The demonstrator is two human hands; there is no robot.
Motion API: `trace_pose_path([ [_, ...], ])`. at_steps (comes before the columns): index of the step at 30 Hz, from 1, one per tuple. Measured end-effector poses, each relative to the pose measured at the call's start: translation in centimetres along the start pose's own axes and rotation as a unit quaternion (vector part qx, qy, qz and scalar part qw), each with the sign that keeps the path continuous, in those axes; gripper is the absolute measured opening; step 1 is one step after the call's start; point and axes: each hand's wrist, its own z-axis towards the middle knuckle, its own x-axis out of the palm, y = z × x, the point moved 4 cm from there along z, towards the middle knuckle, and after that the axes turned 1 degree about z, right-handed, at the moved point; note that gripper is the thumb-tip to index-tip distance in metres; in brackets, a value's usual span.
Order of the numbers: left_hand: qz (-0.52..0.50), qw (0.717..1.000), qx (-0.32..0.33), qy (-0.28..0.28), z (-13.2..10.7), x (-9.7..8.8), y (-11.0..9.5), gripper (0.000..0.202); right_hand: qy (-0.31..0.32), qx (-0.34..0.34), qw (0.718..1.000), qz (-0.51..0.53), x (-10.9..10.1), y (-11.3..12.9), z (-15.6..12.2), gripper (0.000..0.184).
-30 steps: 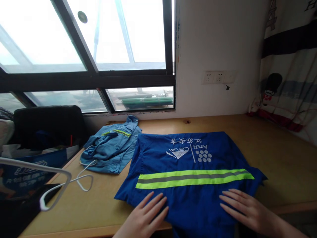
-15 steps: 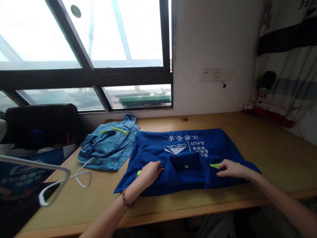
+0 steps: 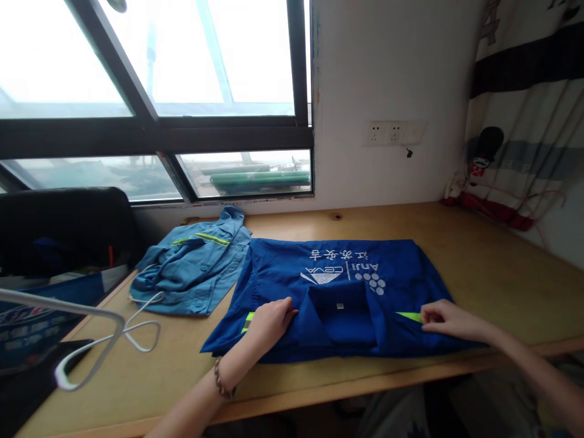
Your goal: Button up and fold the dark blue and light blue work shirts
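Two-handed hold on a dark blue work garment [image 3: 349, 333], which lies on the tabletop [image 3: 479, 261] between and beneath both grips. The left grip [image 3: 272, 321] is curled on the cloth just beside the collar [image 3: 314, 323]; the right grip [image 3: 443, 319] pinches the cloth well apart from it, on the collar's far side. This wide spacing presumably spreads the load, so that the layer between the hands lies level rather than bunching. The collar opening faces up midway between the grips, its small pale label [image 3: 340, 306] exposed. Beyond the grips, the white lettering [image 3: 342, 268] reads upside down to the person, which suggests that the garment's shoulder end is turned toward the body. A reflective band shows only beside each grip, as a left end [image 3: 247, 322] and a right end [image 3: 409, 316]; the upper layer seems to cover its middle. A light blue garment [image 3: 196, 266] lies loosely, beyond the left grip and to its left, seemingly set aside to leave room for the spread cloth.
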Motion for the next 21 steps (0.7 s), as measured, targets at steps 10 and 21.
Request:
trace_pose_path([
  [10,0.028,0.958,0.268,-0.099,-0.9,-3.0,-8.3,0.055,-0.138,-0.305,0.918,-0.211,1.1,14.7,-0.3,0.055],
  [21,0.006,0.973,0.232,0.01,2.3,1.8,-6.0,0.063,-0.115,-0.203,0.947,-0.221,7.6,11.1,4.4,0.068],
])
